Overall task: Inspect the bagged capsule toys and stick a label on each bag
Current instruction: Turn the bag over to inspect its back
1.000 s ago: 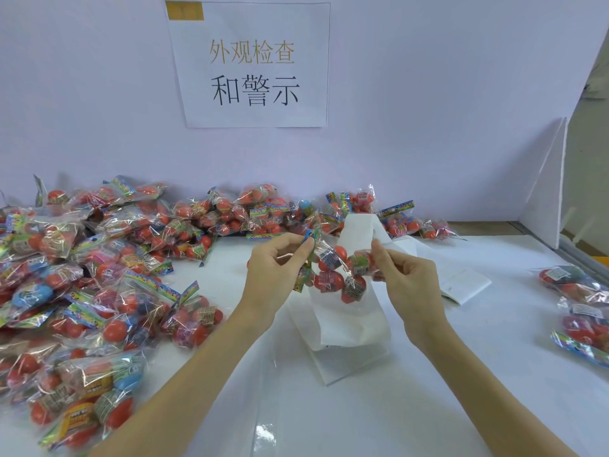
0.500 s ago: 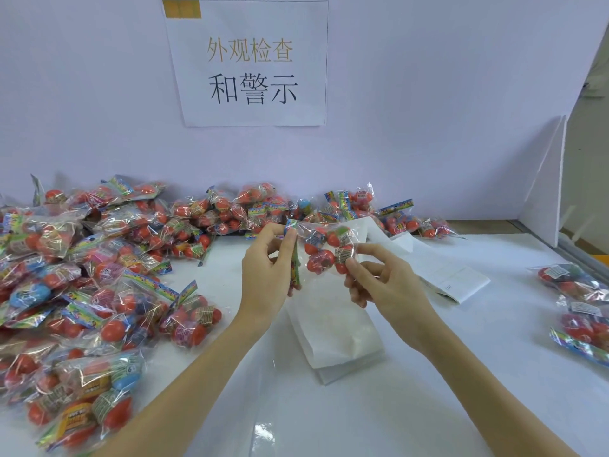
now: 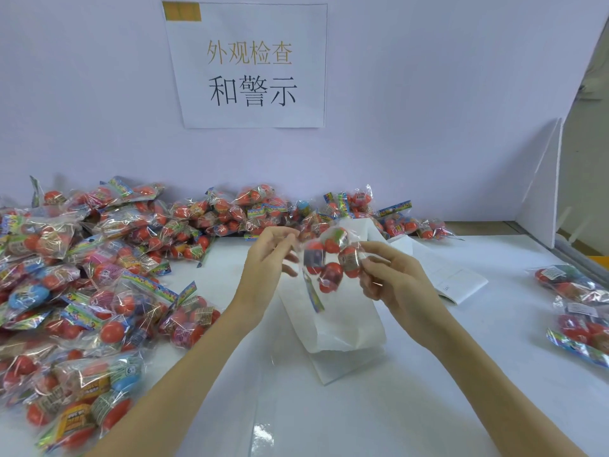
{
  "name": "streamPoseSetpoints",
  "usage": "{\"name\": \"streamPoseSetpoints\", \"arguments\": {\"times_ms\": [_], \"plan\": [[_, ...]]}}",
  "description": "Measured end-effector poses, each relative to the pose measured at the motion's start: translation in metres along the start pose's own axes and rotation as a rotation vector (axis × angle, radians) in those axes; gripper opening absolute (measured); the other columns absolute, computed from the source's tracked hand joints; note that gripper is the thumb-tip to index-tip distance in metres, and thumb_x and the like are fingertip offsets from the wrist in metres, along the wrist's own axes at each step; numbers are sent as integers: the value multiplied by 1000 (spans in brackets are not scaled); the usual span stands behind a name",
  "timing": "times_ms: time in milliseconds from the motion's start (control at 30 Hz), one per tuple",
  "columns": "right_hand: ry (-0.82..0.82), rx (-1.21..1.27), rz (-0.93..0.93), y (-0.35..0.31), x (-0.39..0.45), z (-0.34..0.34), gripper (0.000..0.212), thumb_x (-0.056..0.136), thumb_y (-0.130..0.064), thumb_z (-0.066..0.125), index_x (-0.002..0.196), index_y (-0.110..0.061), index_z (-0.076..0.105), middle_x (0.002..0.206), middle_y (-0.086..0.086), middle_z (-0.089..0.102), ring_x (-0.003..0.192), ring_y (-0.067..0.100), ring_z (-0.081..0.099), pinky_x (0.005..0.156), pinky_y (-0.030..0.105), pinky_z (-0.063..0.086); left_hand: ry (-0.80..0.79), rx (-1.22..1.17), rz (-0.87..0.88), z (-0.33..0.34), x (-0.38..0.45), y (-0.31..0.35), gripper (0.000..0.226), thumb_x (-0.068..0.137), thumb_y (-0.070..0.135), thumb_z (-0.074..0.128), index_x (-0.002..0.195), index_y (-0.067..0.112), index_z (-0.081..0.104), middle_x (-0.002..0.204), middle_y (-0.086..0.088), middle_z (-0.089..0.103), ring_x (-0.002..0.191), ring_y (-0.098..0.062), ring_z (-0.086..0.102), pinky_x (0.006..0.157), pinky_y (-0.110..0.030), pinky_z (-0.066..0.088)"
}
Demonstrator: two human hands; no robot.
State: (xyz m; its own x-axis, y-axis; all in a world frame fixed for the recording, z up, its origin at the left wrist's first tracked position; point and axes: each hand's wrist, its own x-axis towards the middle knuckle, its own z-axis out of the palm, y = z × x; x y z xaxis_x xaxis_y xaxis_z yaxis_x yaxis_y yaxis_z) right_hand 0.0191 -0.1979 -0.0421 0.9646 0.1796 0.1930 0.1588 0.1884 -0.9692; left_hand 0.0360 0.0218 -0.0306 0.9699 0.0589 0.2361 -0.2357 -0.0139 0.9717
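Head view shows your left hand (image 3: 268, 258) and right hand (image 3: 392, 278) raised together above the middle of the white table (image 3: 428, 390), with one clear bag of capsule toys (image 3: 328, 258) held up between them. Your right hand pinches the bag's right edge, thumb and forefinger closed on the plastic beside a red capsule. Your left hand is at the bag's left edge with its fingers curled toward the film, but the motion blur there means you cannot tell whether they actually grip it. The bag hangs in the air, clear of the table, its red capsules bunched in the middle and a colourful header strip (image 3: 311, 293) dangling from its lower left. Directly beneath your hands lies a white sheet of label backing paper (image 3: 339, 328), partly folded, with a second printed sheet (image 3: 454, 275) just to its right and farther back. To your left, a large heap of bagged capsule toys (image 3: 82, 275) covers the table from the near edge to the far wall and runs along that wall behind your hands. At the right edge of the table sits a small group of bags (image 3: 576, 308), well apart from the heap. On the far wall hangs a paper sign (image 3: 247, 65) printed with Chinese characters.
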Motion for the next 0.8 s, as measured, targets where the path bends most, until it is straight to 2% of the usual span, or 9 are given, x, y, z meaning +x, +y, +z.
{"name": "streamPoseSetpoints", "arguments": {"times_ms": [67,133,233,300,400,500,633,733,800], "plan": [[0,87,42,-1,1,-1,36,102,6,46,106,-9,78,69,6,50,60,15,38,55,24,33,-131,24,-3,0,-1,4,36,108,34,48,116,8,72,106,-6,75,98,-24,68,83,-32,54],[-29,83,60,-3,1,1,34,101,8,45,107,-2,77,65,3,43,59,14,34,53,22,29,-260,74,14,2,-5,6,49,104,47,48,110,9,78,105,-14,76,99,-27,68,93,-34,50],[-38,-2,51,-3,-1,3,34,101,6,46,114,-2,76,69,8,28,62,15,27,54,22,27,-284,47,21,5,-8,7,32,96,40,63,103,14,81,83,-4,75,76,-13,62,75,-23,49],[17,-20,33,-4,-1,3,27,104,-2,52,117,-7,76,70,6,30,65,17,26,56,23,29,-236,-2,12,6,-6,5,18,96,25,69,100,12,80,80,0,73,70,-10,57,67,-21,47],[87,-107,-31,-4,-2,6,25,96,-33,69,107,-11,77,75,4,59,66,15,43,61,24,40,-172,-122,-46,4,-4,5,14,91,18,74,100,8,79,93,-8,76,79,-15,60,69,-24,49],[133,-234,-83,-1,-3,8,33,84,-46,73,90,-14,77,87,4,76,74,14,61,72,25,51,-160,-193,-116,2,-4,6,23,77,27,80,93,11,82,90,-7,76,79,-15,63,69,-23,52],[178,-211,-91,-1,-1,10,35,87,-45,69,87,-11,75,90,10,77,88,24,73,89,39,59,-157,-202,-161,0,-1,5,24,73,29,82,89,11,83,89,-6,77,76,-12,66,67,-23,52],[178,-234,-125,-1,-1,10,31,96,-38,65,84,-10,72,85,10,74,82,23,70,83,38,61,-193,-229,-178,0,-2,7,21,74,27,82,88,10,83,88,-7,76,72,-12,66,65,-22,52],[185,-289,-143,0,0,10,28,103,-30,61,85,-11,71,79,1,72,72,16,66,71,29,58,-205,-223,-167,0,-2,8,22,73,28,83,86,10,83,84,-7,74,69,-12,63,63,-21,52]]}}
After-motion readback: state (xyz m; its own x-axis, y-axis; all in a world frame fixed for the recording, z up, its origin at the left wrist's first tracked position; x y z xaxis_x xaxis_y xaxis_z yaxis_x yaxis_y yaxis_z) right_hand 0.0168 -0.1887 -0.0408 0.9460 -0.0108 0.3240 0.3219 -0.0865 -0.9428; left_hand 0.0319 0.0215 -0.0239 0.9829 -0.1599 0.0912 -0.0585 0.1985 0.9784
